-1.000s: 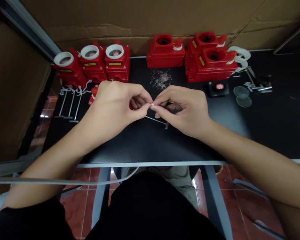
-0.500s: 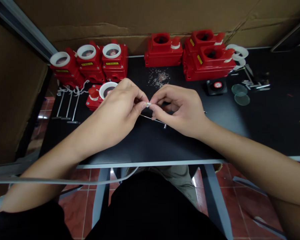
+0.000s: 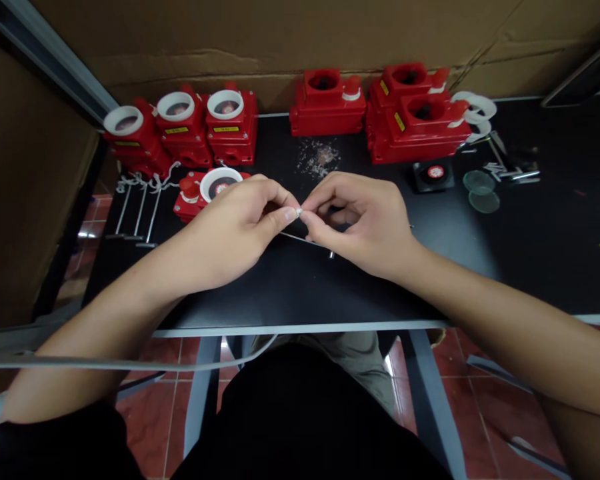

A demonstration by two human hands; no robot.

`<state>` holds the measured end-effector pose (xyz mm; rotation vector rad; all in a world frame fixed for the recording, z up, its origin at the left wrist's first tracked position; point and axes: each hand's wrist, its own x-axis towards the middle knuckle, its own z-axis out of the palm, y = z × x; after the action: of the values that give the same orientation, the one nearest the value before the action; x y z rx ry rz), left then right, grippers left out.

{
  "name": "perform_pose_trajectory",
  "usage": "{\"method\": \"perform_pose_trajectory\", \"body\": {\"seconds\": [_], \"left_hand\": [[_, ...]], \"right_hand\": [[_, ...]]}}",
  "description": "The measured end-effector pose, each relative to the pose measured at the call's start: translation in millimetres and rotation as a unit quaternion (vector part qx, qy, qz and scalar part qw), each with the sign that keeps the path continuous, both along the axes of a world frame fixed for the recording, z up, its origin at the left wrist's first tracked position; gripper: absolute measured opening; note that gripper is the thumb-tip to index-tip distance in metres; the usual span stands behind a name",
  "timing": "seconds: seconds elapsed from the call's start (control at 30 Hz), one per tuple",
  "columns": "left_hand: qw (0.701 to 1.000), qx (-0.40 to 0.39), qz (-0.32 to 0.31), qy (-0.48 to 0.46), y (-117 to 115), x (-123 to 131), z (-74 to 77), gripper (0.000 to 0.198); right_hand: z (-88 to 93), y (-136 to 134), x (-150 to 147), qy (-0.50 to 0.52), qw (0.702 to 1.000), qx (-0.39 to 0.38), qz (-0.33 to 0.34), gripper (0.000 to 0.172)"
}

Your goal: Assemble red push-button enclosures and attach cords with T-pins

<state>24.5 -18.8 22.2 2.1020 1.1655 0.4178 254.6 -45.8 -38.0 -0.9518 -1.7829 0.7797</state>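
Note:
My left hand (image 3: pixel 235 227) and my right hand (image 3: pixel 363 220) meet fingertip to fingertip over the middle of the black table (image 3: pixel 530 267). Both pinch a tiny white piece (image 3: pixel 299 212) between thumb and forefinger. A thin metal rod (image 3: pixel 307 241) runs under the fingers down to the table. Just behind my left hand lies a red box with a white ring (image 3: pixel 210 188), partly hidden by the knuckles.
Three red boxes with white rings (image 3: pixel 180 130) stand at the back left, three open red boxes (image 3: pixel 395 110) at the back right. Metal rods with white string (image 3: pixel 137 200) lie at the left. Glass discs (image 3: pixel 480 190), white rings (image 3: pixel 477 110), a black square part (image 3: pixel 434 175) and debris (image 3: pixel 319 157) lie around.
My left hand has slid slightly back toward me, uncovering the red box with the white ring behind it. Both hands keep their pinch on the small white piece.

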Motion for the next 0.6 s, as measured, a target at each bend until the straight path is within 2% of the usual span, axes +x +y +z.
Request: {"method": "perform_pose_trajectory", "body": {"seconds": [0.13, 0.3, 0.6], "left_hand": [[1.0, 0.001, 0.019, -0.012, 1.5, 3.0, -2.4, 0.022], [1.0, 0.003, 0.019, -0.024, 2.5, 3.5, -3.0, 0.021], [0.998, -0.005, 0.034, -0.051, 5.2, 2.4, -7.0, 0.02]], "right_hand": [[-2.0, -1.2, -1.8, 0.016, 0.999, 0.02, -0.026, 0.018], [-1.8, -3.8, -3.5, -0.03, 0.996, 0.083, -0.027, 0.007], [1.4, -8.9, -6.8, 0.022, 0.999, 0.005, -0.044, 0.004]]}}
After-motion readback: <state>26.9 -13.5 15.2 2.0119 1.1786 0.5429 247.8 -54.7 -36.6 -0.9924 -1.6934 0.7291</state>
